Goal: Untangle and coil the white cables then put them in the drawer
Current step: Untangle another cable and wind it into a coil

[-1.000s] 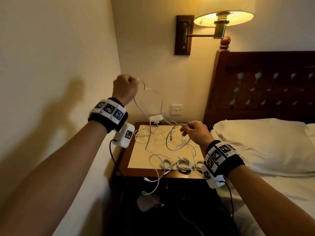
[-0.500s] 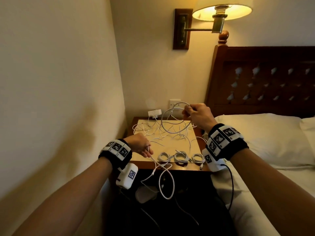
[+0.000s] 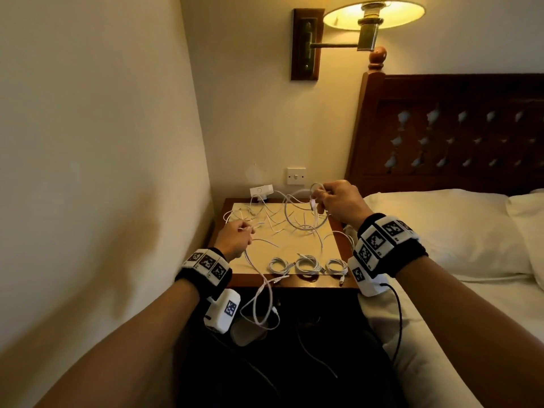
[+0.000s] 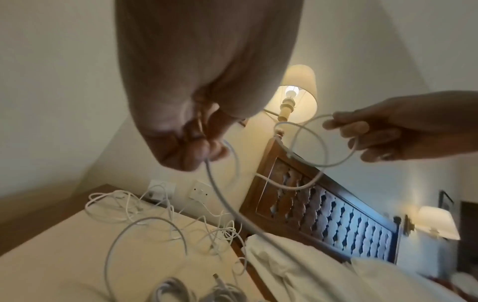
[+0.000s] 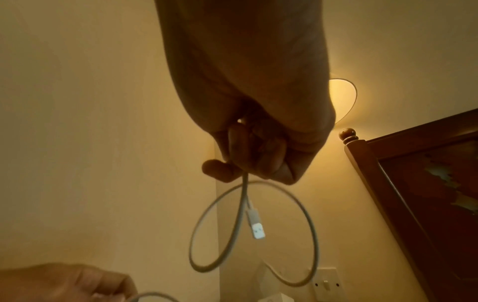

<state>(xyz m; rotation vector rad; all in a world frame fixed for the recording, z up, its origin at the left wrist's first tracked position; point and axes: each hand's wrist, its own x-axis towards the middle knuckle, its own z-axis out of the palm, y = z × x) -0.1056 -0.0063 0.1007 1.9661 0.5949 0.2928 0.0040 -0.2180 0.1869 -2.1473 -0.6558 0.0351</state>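
Note:
One white cable [image 3: 297, 223] runs between both hands above the nightstand [image 3: 294, 282]. My right hand [image 3: 332, 201] pinches its loops [image 5: 254, 228] near the back right, a USB plug [image 5: 257, 227] dangling below the fingers. My left hand [image 3: 235, 240] grips the same cable [image 4: 227, 204] lower at the left; its tail [image 3: 262, 307] hangs over the front edge. A tangle of loose white cables [image 3: 259, 216] lies at the back. Three coiled cables [image 3: 307, 265] sit in a row near the front edge. No drawer shows in any view.
A white charger block [image 3: 260, 191] stands at the back of the nightstand below a wall switch [image 3: 295, 175]. A wall lamp [image 3: 371, 16] hangs above. The bed with a white pillow [image 3: 441, 228] and wooden headboard [image 3: 453, 128] lies right; a wall closes the left.
My left hand dropped from high by the wall to the nightstand's left side. My right hand rose toward the back right, and loops of the cable have formed in it.

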